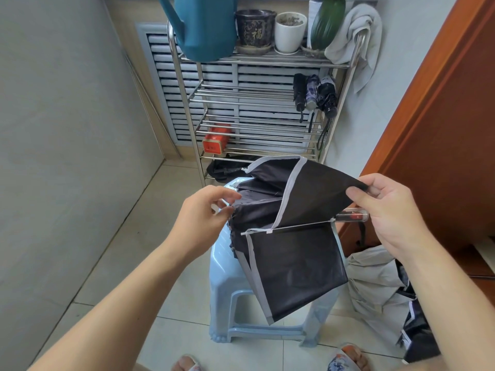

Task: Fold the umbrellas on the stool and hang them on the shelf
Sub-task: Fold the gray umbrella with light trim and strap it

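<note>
Black umbrella point(289, 236), centre frame, above the pale blue stool point(227, 263); long axis ran left to right, clear handle point(351, 214) rightward; right hand point(385, 210) pinched a canopy panel, nearer the handle; left hand point(203, 210) pinched the gathered fabric; shaft hidden; steel shelf point(241, 92) beyond.

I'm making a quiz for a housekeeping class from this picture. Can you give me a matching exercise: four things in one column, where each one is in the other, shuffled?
Things:
1. watering can
2. red box
3. grey umbrella
4. towel

Places:
A. on the floor, right of the stool
B. draped over the shelf's top right corner
C. top tier, left end
D. lower tier, left side

Pairs: 1-C, 2-D, 3-A, 4-B
</note>
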{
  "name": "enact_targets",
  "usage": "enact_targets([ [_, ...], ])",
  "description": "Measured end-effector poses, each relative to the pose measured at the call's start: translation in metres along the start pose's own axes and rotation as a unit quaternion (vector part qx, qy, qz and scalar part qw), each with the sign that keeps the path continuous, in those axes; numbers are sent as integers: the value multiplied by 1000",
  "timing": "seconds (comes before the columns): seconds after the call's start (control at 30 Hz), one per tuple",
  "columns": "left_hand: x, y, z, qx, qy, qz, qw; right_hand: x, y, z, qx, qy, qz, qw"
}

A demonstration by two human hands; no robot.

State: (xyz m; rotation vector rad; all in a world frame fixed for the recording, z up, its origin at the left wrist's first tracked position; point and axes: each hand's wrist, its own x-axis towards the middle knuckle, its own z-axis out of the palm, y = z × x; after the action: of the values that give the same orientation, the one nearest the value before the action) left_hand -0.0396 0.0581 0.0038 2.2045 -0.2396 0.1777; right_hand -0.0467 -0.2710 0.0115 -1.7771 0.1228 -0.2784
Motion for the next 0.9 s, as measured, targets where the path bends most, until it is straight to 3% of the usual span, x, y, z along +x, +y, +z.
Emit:
enact_targets([
  [0.13, 2, -1, 1, 83, -41, 101, 991, 0, 0, 0, 6, -5, -3, 1000],
  [0.33, 1, 1, 12, 94, 45, 186, 977, 0, 0, -1, 18, 0, -6, 1000],
  [0.47, -1, -1, 14, 57, 74, 134, 987, -1, -1, -1, 16, -1, -1, 1000],
  [0.6, -1, 0, 13, 8, 55, 81, 995, 0, 1, -1, 1, 2, 3, 1000],
  [0.8, -6, 5, 10, -27, 35, 70, 997, 0, -2, 0, 12, -2, 1, 1000],
  [0.9, -4, 3, 9, 25, 13, 116, 993, -1, -3, 1, 14, -4, 3, 1000],
])
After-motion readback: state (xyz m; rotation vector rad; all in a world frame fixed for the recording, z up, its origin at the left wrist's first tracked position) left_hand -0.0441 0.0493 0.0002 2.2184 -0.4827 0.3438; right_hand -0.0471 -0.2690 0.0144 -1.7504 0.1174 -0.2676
